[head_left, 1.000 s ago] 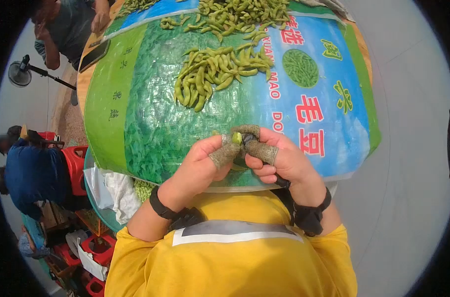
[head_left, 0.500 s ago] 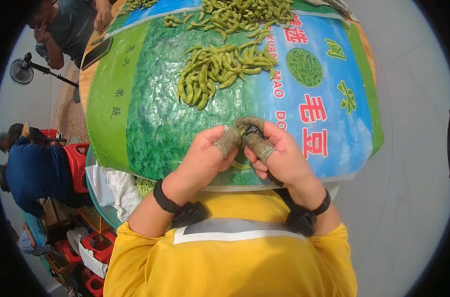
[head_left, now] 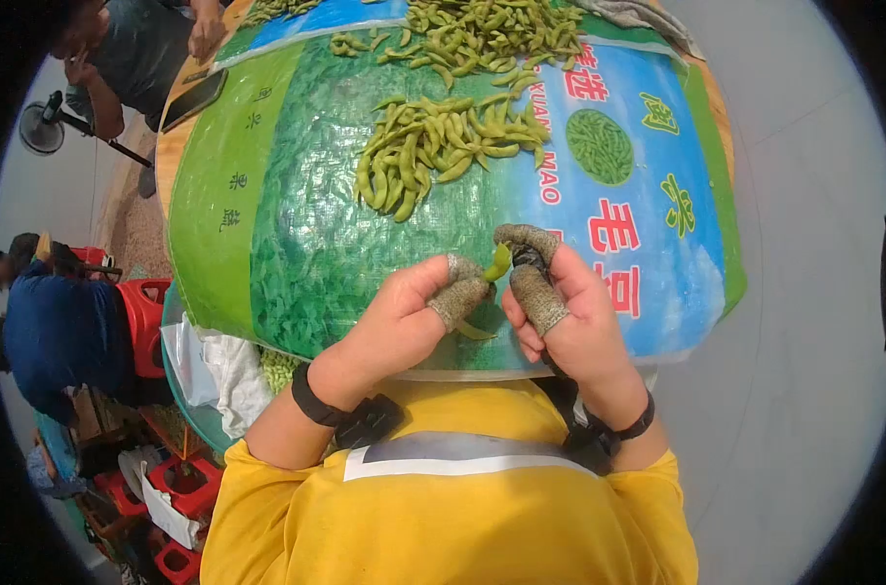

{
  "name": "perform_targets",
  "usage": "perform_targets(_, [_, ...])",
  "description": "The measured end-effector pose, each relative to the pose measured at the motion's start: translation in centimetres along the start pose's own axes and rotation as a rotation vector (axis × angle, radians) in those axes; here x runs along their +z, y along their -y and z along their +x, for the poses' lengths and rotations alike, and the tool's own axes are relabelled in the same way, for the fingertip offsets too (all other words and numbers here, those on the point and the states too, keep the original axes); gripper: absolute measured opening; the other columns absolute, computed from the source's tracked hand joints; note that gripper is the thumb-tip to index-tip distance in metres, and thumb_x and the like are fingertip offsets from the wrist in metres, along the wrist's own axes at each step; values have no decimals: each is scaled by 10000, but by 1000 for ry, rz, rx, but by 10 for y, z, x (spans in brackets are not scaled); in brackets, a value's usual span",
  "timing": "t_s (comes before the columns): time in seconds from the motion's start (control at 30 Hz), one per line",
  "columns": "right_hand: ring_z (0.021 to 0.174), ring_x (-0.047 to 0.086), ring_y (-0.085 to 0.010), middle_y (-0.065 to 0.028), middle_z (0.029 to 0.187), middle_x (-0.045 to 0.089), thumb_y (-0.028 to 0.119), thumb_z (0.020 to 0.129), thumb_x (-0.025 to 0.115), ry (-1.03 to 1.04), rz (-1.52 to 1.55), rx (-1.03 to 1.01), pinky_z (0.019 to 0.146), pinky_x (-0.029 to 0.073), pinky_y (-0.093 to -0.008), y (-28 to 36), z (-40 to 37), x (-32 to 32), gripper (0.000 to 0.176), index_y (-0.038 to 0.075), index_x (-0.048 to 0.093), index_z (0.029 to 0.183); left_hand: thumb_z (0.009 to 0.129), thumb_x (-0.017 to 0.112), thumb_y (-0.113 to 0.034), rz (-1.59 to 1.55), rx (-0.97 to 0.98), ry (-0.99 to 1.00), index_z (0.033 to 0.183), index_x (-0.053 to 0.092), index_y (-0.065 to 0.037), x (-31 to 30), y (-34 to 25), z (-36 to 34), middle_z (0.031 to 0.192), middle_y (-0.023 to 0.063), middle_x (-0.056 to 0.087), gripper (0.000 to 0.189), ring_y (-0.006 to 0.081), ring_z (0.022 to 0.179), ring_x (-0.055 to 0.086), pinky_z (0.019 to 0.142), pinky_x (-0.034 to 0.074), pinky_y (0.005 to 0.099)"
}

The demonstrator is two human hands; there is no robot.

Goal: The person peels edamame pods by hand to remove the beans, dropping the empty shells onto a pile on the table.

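Between my two hands, a green soybean pod (head_left: pixel 499 261) is pinched in the fingertips of my left hand (head_left: pixel 413 307). Grey knitted finger covers wrap the thumb and forefinger of both hands. My right hand (head_left: pixel 570 307) is closed on a small black tool (head_left: pixel 523 255), mostly hidden by the fingers; its tip is beside the pod. Another pod (head_left: pixel 474 332) shows under my left fingers, near the sack's front edge. A small heap of pods (head_left: pixel 443 146) lies beyond my hands on the printed sack (head_left: pixel 316 195) that covers the table.
A bigger heap of pods (head_left: pixel 492 34) is at the back, beside a grey cloth (head_left: pixel 628 12). A phone (head_left: pixel 194 100) lies at the left edge. A green basin (head_left: pixel 207 417) with shelled beans (head_left: pixel 280 369) stands lower left. Other people and red stools (head_left: pixel 145 327) are to the left.
My hands have moved slightly apart and to the right. The pod in my left fingertips now shows more plainly. The view has shifted a little.
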State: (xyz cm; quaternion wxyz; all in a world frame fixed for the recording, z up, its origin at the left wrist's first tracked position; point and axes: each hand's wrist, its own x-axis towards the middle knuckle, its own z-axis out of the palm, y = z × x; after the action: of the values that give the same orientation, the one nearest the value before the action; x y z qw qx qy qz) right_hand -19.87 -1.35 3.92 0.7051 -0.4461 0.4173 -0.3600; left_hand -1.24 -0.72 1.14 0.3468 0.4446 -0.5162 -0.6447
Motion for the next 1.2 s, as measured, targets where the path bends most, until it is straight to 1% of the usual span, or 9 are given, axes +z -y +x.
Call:
perform_targets(0.4, [513,411,-36,10,737,528,139,945,466,99,129,232,451,355,-184,-2,-2,5,378,119,411,1318,906,548,-136,22,123,-80,974,607,-17,-4,12,0,813,-30,580,149,69,750,511,663,443,235])
perform_targets(0.5, [512,402,-34,11,735,527,147,949,470,131,176,225,450,343,-185,-5,0,3,370,126,417,1314,921,532,-190,234,354,-130,988,608,-45,-3,13,2,672,-60,471,177,20,563,380,485,297,184])
perform_targets(0.6, [498,388,-41,14,720,519,146,943,485,164,360,278,446,331,-187,-8,0,0,361,140,431,1300,916,544,-187,-578,-160,-11,916,605,-93,0,5,-4,632,-40,472,112,14,499,332,441,220,175])
perform_targets(0.77, [483,381,-48,20,718,516,121,923,506,81,303,289,430,321,-194,-11,-3,7,359,151,451,1276,923,542,-201,-960,-227,272,951,601,-87,-7,11,-2,631,-58,457,132,24,487,338,429,237,187])
perform_targets(0.87, [505,410,-40,32,719,519,81,907,485,62,6,155,439,340,-197,-12,-5,12,362,135,467,1265,928,529,-187,-433,-194,28,955,602,-85,1,8,2,636,-32,484,128,33,480,352,430,254,190])
perform_targets(0.93, [513,420,-36,36,719,520,69,903,476,74,-120,77,442,346,-196,-8,-6,15,358,128,474,1257,923,537,-203,-29,302,-66,966,601,-89,8,21,8,614,-35,459,138,32,474,332,432,237,187])
perform_targets(1.07, [512,427,-35,34,714,522,85,912,480,59,-86,85,439,351,-194,-3,-3,13,327,115,489,1238,931,522,-224,361,517,-231,960,604,-68,5,18,7,633,-36,478,178,48,505,390,451,299,196])
perform_targets(1.13, [509,426,-35,33,712,522,95,913,487,54,2,141,437,351,-195,-5,-2,9,325,112,488,1237,949,477,-236,-540,-220,18,1014,581,-52,3,-1,-2,646,-11,497,222,46,504,377,451,262,182])
perform_targets(1.2, [495,421,-40,30,699,523,142,913,521,81,217,231,428,344,-194,-9,-1,1,334,100,477,1242,954,464,-227,-621,-255,74,1016,582,-59,2,-2,-2,652,-10,493,214,43,510,372,456,260,182])
